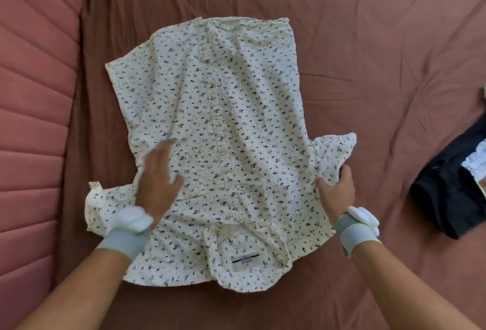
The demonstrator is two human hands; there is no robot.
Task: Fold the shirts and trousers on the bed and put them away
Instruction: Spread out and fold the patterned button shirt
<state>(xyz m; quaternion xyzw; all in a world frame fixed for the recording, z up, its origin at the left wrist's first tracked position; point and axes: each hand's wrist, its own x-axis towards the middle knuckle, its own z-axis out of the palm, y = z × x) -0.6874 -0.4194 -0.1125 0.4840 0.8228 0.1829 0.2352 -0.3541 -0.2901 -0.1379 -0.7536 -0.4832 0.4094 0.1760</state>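
A white short-sleeved shirt (236,124) with a small dark leaf print lies spread face up on the bed, buttoned, its collar nearest me and its hem at the far end. My left hand (157,174) rests flat on the shirt's left side, near the sleeve, fingers straight. My right hand (339,187) grips the cloth at the right sleeve, thumb on top and fingers curled under the bunched fabric. Both wrists wear grey bands with white pads.
The bed carries a brown-pink sheet (368,40). A quilted pink cover (34,93) runs along the left side. A dark folded garment (452,185) with a bit of white cloth lies at the right edge.
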